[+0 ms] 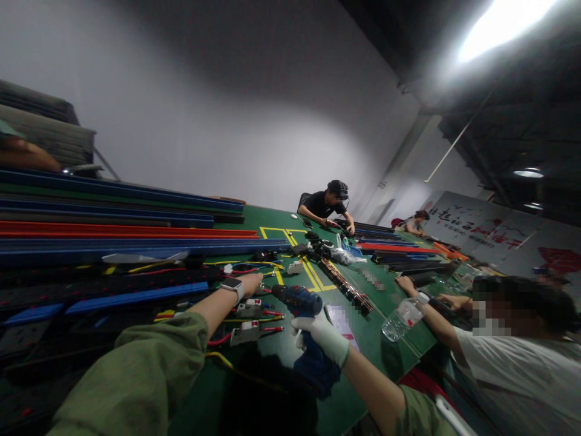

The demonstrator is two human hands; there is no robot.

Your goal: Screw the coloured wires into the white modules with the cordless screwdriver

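Note:
My right hand (321, 334), in a white glove, is wrapped round the handle of a blue cordless drill (299, 300). The drill's dark chuck points left, towards my left hand (251, 283). That hand is bare, with a watch (233, 287) on its wrist. Its fingers look curled beside small red and white wire ends, but what they hold is too small to make out. Just below lie white switch modules (246, 333) with red and blue leads. A long black power strip housing (136, 284) runs left behind my left forearm.
Blue rails (136, 248) and orange rails (127, 230) lie stacked at left. A copper strip bundle (347, 284), a phone (340, 324) and a plastic bottle (405, 317) rest on the green table (372, 351). One person (333, 203) sits across, another (512, 357) at right.

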